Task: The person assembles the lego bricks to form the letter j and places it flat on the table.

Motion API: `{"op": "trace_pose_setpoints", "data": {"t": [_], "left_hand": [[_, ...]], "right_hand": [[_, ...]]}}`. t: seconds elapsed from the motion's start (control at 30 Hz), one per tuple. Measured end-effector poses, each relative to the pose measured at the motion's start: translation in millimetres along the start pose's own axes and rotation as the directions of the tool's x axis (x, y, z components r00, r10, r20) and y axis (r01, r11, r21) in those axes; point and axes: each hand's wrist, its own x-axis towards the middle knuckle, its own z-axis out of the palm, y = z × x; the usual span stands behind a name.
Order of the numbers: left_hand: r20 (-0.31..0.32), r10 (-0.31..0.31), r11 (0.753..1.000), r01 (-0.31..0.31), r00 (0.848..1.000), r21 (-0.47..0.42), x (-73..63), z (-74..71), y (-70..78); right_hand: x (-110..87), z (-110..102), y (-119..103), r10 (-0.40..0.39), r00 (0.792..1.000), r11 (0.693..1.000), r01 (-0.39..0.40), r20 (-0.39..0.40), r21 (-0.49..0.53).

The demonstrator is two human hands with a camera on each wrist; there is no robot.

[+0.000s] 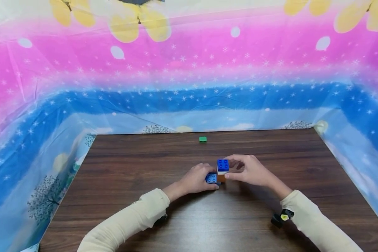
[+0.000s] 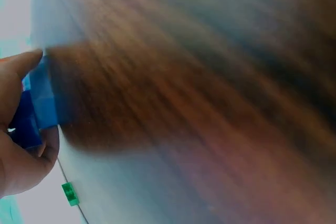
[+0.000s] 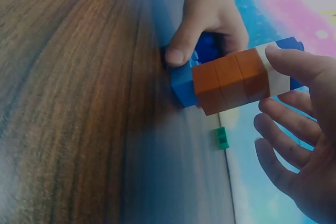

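A small tower of toy building bricks stands mid-table: a light blue base brick [image 3: 184, 86], several orange bricks [image 3: 228, 82], a white brick [image 3: 277, 85] and a dark blue top brick [image 1: 223, 163]. My left hand [image 1: 196, 179] grips the base from the left, its thumb along the near side. Another dark blue brick [image 2: 23, 121] sits between that thumb and fingers, beside the orange part. On the right, my right hand [image 1: 251, 170] pinches the tower near its top, with the thumb on the white brick and the other fingers loosely bent behind.
A green brick [image 1: 203, 139] lies alone near the table's far edge. Behind and beside the wooden table [image 1: 138, 150] hangs a patterned pink and blue cloth [image 1: 189, 66]. A black wrist device [image 1: 277, 220] hangs at the right sleeve, close over the tabletop.
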Motion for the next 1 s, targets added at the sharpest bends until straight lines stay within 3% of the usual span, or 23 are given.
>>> {"op": "trace_pose_setpoints", "data": {"t": [0.27,0.57,0.7,1.0], "left_hand": [[0.011,-0.042,0.999,0.042,0.999,0.004,-17.4,-14.7,-2.1],[-0.009,-0.099,0.995,0.099,0.995,-0.02,-37.8,-20.1,-1.4],[-0.032,-0.088,0.996,0.087,0.996,-0.015,-41.4,-21.0,-3.0],[-0.075,-0.001,1.0,0.002,0.997,0.019,-41.6,-21.6,-10.4]], "right_hand": [[-4.0,2.7,1.2,0.024,1.0,1.0,-0.024,-0.002,0.01],[-5.6,4.5,2.0,0.002,1.0,1.0,-0.002,-0.019,-0.007],[-5.0,5.3,3.1,0.009,1.0,1.0,-0.009,-0.016,-0.007],[-2.9,7.6,4.8,0.011,1.0,1.0,-0.011,-0.025,-0.009]]}}
